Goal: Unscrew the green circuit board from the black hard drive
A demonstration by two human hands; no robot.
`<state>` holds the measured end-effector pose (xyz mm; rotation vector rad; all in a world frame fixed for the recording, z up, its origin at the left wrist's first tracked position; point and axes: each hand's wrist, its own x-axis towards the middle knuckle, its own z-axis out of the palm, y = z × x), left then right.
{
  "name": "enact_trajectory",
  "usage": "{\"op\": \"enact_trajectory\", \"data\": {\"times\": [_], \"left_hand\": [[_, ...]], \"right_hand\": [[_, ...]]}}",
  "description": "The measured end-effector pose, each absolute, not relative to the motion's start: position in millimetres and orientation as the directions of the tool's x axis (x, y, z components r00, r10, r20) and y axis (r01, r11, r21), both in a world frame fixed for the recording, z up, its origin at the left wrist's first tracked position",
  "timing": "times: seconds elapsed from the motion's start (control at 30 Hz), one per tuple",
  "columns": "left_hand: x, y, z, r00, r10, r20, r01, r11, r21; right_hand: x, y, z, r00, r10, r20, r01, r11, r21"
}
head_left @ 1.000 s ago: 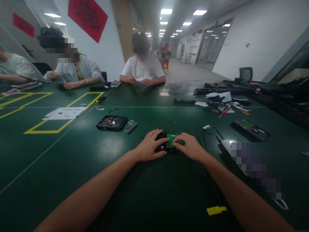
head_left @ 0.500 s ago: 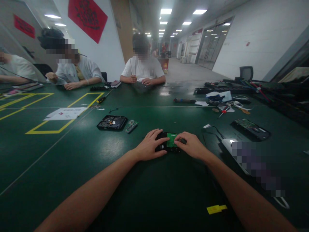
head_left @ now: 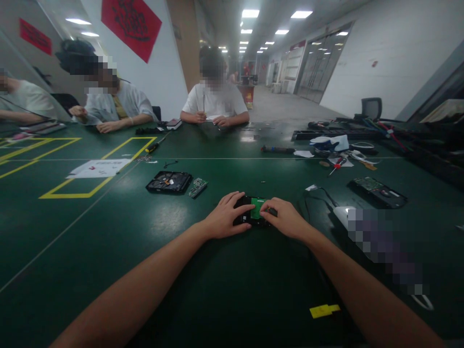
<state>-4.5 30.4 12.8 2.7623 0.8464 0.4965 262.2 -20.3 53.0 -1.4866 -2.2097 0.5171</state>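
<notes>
A black hard drive with a green circuit board facing up lies on the table in front of me. Across its left end is my left hand, fingers spread, thumb at the near edge and fingertips on the board and far edge, holding the drive. My right hand is closed in a pinch over the right part of the board. Between its thumb and fingers shows the short dark handle of what looks like a screwdriver; the tip is hidden.
Left of the drive lie an opened black drive case and a loose circuit board. Another drive and a partly blurred white device are at the right. A yellow-handled screwdriver lies farther off. Co-workers sit across the table.
My right hand has shifted very slightly on the board with the tool still in its pinch. The left hand and the hard drive stay in place.
</notes>
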Motion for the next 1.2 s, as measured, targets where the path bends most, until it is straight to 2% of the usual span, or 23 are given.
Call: {"op": "enact_trajectory", "data": {"times": [0.27,0.47,0.73,0.83,0.9,0.97,1.03,1.13,1.2], "left_hand": [[-4.4,30.7,12.5,0.775,0.571,0.27,0.495,-0.815,0.302],[-4.1,30.2,11.6,0.769,0.574,0.281,0.49,-0.812,0.317],[-4.9,30.9,11.3,0.778,0.569,0.267,0.498,-0.817,0.291],[-4.4,30.6,11.9,0.78,0.568,0.264,0.498,-0.818,0.289],[-4.1,30.5,12.1,0.777,0.573,0.26,0.503,-0.814,0.29],[-4.1,30.6,12.1,0.778,0.577,0.249,0.508,-0.811,0.292],[-4.4,30.6,12.1,0.775,0.584,0.24,0.515,-0.805,0.295],[-4.7,29.7,12.5,0.76,0.603,0.243,0.536,-0.792,0.293],[-4.3,28.7,13.1,0.748,0.616,0.246,0.552,-0.784,0.285]], "right_hand": [[261.8,-21.3,54.6,-0.32,0.937,0.142,0.773,0.345,-0.533],[269.8,-18.7,54.9,-0.198,0.969,0.147,0.757,0.246,-0.606],[271.9,-16.5,49.6,-0.251,0.956,0.155,0.746,0.293,-0.598],[275.0,-14.9,49.8,-0.144,0.984,0.106,0.719,0.177,-0.672],[280.6,-12.4,51.5,-0.043,0.999,0.012,0.659,0.037,-0.752],[287.9,-9.0,54.4,0.007,0.998,-0.058,0.525,-0.053,-0.849],[294.8,-6.2,58.5,0.021,0.997,-0.074,0.412,-0.076,-0.908],[300.8,-5.4,66.8,0.102,0.988,0.119,0.288,0.085,-0.954],[300.5,-8.0,72.5,0.163,0.942,0.293,0.312,0.233,-0.921]]}}
